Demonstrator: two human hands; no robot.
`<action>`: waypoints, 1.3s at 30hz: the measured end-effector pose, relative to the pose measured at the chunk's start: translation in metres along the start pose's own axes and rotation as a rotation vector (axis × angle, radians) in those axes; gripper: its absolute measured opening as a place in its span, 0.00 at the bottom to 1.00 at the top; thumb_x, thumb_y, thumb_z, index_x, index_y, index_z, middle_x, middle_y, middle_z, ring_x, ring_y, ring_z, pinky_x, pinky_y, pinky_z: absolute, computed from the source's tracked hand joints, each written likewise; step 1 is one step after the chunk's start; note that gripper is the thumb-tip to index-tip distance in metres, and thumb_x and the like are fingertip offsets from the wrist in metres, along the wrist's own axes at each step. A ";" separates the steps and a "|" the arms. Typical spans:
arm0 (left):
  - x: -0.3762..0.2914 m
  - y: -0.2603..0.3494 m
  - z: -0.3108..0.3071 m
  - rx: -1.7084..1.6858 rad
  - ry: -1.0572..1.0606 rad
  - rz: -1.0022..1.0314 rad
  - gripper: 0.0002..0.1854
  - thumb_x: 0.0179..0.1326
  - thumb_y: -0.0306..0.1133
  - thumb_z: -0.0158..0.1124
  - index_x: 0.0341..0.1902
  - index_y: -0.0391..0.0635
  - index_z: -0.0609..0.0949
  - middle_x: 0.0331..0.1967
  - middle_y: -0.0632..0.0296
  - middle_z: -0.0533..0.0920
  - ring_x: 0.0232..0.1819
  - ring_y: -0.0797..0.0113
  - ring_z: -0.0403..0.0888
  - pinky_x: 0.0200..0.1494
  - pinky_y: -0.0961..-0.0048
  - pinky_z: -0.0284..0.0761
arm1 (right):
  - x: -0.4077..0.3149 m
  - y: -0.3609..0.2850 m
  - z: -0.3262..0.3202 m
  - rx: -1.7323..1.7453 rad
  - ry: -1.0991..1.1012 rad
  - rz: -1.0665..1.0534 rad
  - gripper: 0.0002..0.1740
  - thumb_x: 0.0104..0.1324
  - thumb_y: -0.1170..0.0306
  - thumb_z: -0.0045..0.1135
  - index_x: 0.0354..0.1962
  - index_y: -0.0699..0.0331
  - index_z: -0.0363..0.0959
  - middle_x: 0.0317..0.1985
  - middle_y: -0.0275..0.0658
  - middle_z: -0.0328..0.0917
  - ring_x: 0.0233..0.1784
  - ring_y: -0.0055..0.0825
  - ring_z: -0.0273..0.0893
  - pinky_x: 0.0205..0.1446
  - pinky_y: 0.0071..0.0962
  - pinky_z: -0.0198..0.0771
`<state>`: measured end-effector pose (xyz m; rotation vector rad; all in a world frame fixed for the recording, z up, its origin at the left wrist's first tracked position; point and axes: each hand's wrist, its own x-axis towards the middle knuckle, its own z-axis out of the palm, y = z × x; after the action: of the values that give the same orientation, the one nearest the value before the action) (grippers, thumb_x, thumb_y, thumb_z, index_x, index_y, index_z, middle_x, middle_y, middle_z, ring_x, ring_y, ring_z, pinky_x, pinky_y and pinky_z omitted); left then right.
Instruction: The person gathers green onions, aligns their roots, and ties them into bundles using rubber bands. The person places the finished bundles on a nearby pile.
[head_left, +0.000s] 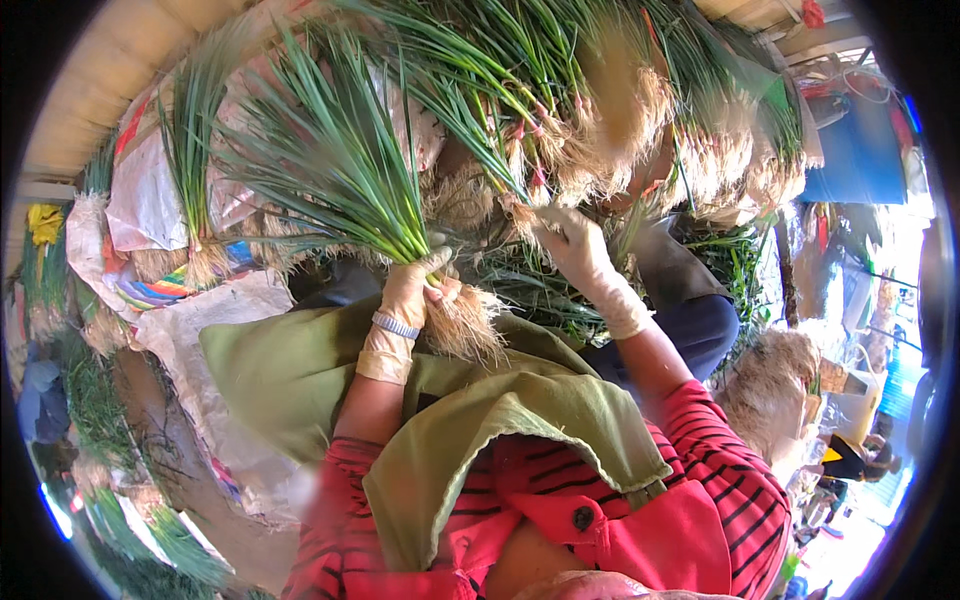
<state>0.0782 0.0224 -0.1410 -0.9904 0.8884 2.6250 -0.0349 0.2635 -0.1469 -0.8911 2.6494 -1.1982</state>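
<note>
My left hand (420, 289), in a thin pale glove with a watch at the wrist, is wrapped around a bunch of garlic greens (382, 202). Their long leaves fan up and to the left, and their pale roots (469, 322) hang below the fist over my lap. My right hand (577, 244), gloved the same way, pinches a single garlic stalk (491, 161) by its root end. That stalk lies at the near edge of a big heap of garlic greens (555, 82), whose bases look reddish. Roots partly cover the right fingertips.
A separate bunch of garlic greens (196, 165) lies at the left on plastic sacking (150, 199). An olive apron (292, 371) covers my lap. Loose leaves (540, 285) litter the space between my knees. A stuffed sack (772, 382) and a blue container (855, 154) stand at the right.
</note>
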 end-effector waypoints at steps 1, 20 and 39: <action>0.001 0.001 0.001 0.029 0.032 -0.023 0.12 0.51 0.26 0.61 0.39 0.43 0.72 0.17 0.58 0.72 0.10 0.73 0.64 0.09 0.82 0.58 | 0.018 -0.002 0.008 0.033 0.081 0.057 0.17 0.54 0.64 0.57 0.40 0.62 0.71 0.36 0.50 0.75 0.38 0.45 0.75 0.41 0.34 0.69; 0.001 -0.003 0.006 -0.087 -0.010 0.009 0.12 0.52 0.24 0.60 0.41 0.43 0.73 0.20 0.55 0.75 0.11 0.71 0.69 0.10 0.80 0.63 | 0.006 -0.008 -0.013 1.376 -0.277 0.680 0.35 0.65 0.44 0.31 0.58 0.63 0.55 0.24 0.31 0.70 0.21 0.18 0.61 0.28 0.19 0.59; -0.007 -0.005 -0.008 -0.185 -0.246 -0.107 0.12 0.52 0.28 0.56 0.38 0.31 0.73 0.29 0.50 0.75 0.20 0.74 0.68 0.15 0.87 0.60 | 0.052 -0.074 0.036 0.559 -0.160 0.103 0.20 0.56 0.72 0.57 0.47 0.69 0.67 0.41 0.44 0.74 0.44 0.25 0.71 0.49 0.25 0.67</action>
<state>0.0900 0.0218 -0.1440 -0.7095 0.5296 2.6966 -0.0317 0.1729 -0.1113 -0.7011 2.0362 -1.6354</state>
